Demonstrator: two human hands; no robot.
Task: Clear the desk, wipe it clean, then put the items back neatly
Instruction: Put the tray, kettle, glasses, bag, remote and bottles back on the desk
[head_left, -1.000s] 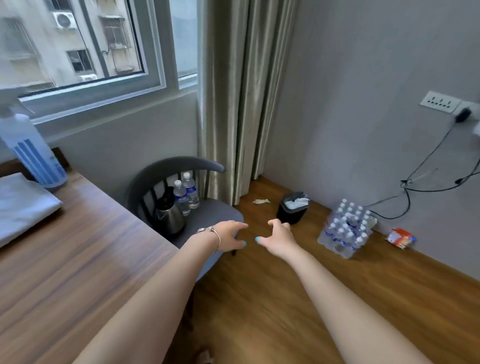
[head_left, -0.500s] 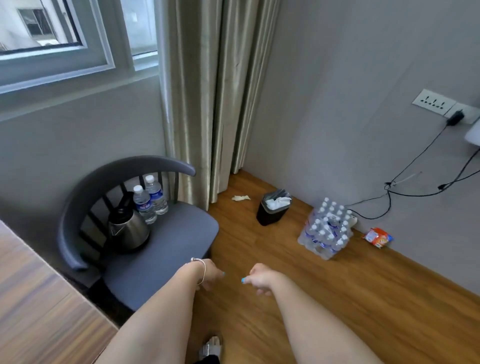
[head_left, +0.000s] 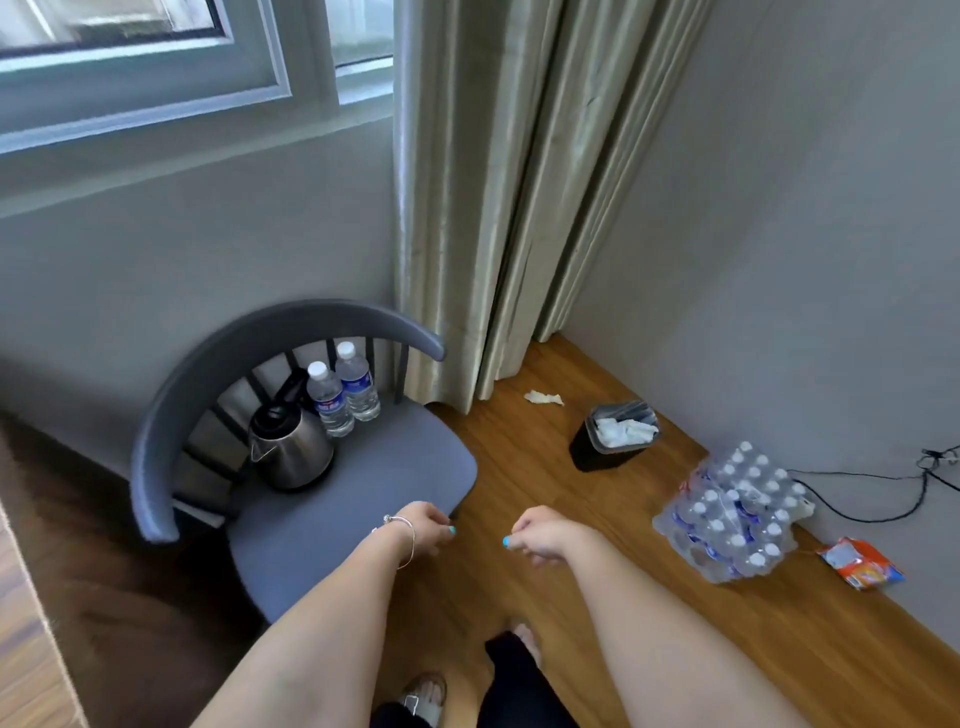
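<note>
Desk (head_left: 31, 644) showed only as a sliver of wood grain at the lower left edge of the frame, bare where visible, so clearing looked done; whether it had been wiped could not be told. Its items waited on the grey chair (head_left: 363, 499) at centre left: a steel kettle (head_left: 293, 452) with two water bottles (head_left: 343, 395) just beside it, against the backrest. Putting them back was still to do, by my reckoning. Left hand (head_left: 423, 527) hovered over the seat's front edge, fingers loosely curled, holding nothing; right hand (head_left: 540, 535) hung over the floor, curled the same, also holding nothing. A second earlier the desk filled the lower left with a spray bottle and folded cloth on it; the view had since swung right and down, and both hands had dropped toward the seat, fingers less spread than before
</note>
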